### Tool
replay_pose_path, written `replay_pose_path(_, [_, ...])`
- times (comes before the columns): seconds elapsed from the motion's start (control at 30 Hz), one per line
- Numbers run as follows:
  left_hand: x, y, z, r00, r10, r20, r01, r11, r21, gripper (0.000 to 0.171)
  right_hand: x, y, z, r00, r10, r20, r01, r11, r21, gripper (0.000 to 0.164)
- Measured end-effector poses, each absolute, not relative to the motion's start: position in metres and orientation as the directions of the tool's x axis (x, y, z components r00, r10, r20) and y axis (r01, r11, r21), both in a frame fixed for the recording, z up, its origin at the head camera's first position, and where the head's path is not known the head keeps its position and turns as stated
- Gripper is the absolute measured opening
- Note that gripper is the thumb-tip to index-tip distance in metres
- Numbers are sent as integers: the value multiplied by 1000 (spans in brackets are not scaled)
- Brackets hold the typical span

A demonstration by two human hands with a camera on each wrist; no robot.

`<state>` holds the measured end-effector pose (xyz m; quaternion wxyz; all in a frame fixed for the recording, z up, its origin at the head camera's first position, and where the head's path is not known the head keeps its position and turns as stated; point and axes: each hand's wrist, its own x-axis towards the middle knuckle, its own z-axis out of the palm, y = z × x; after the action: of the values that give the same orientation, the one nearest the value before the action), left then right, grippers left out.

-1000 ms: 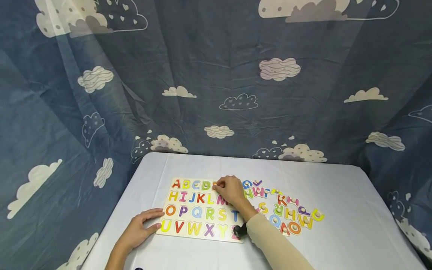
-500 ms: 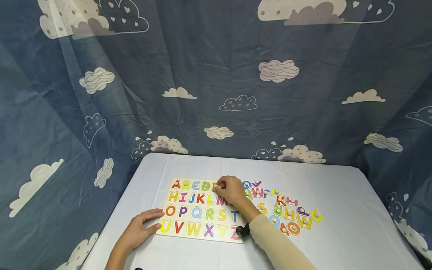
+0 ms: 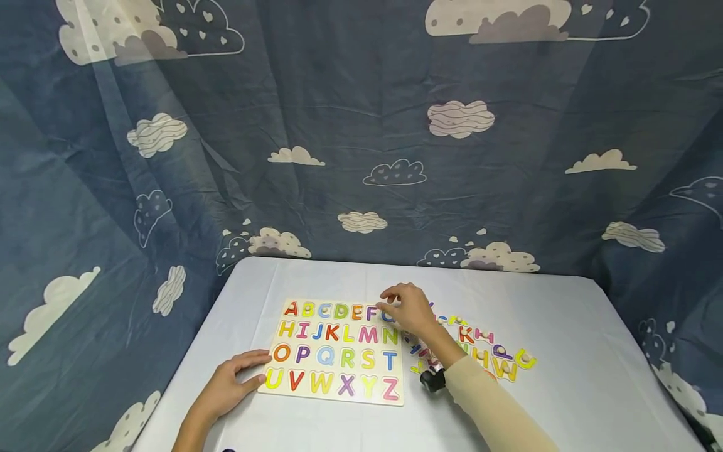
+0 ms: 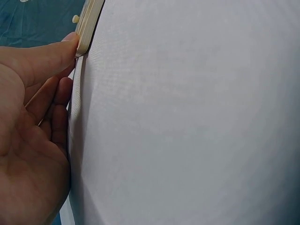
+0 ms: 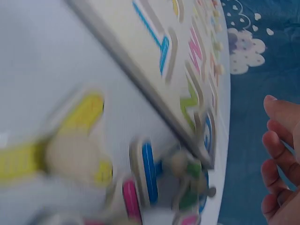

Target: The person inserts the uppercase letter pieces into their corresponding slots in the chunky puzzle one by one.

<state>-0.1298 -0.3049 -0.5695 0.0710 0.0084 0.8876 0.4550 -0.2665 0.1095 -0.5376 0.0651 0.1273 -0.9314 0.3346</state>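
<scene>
A wooden alphabet puzzle board [image 3: 307,369] lies on the white table. Knobbed pieces sit in its top row at A through E, including the E piece [image 3: 357,312]. My left hand [image 3: 228,386] touches the board's lower left side with index finger and thumb; in the left wrist view the fingertips meet the board's edge [image 4: 86,35]. Over the board's top right corner hovers my right hand [image 3: 411,309], fingers loosely bent and nothing between them. It partly covers the G slot. In the right wrist view, its fingers [image 5: 276,145] are likewise bare.
Loose knobbed letters lie heaped right of the board, among them a red K [image 3: 465,334] and a yellow W [image 3: 504,369]. My right forearm [image 3: 497,402] hides part of the heap. A cloud-print curtain [image 3: 361,125] hangs behind the table [image 3: 593,376].
The right hand has let go of the E piece, now in its slot, and moved right and slightly up, uncovering the F slot and the M and N. The left hand keeps its place.
</scene>
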Motion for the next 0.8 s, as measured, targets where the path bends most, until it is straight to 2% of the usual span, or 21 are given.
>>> replay_pose_path(0.3, [-128, -307, -568, -990, 77, -120, -50, 600, 798, 36, -264, 144, -527, -954, -199, 225, -294, 770, -566, 21])
replay_pose_path(0.6, [-128, -304, -566, -990, 81, -118, -49, 588, 808, 36, -265, 180, -533, -966, -151, 210, -245, 792, -559, 19])
replay_pose_path(0.8, [-128, -303, -567, -989, 92, -115, -39, 589, 807, 36, -269, 198, -548, -981, -111, 157, -180, 815, -550, 18])
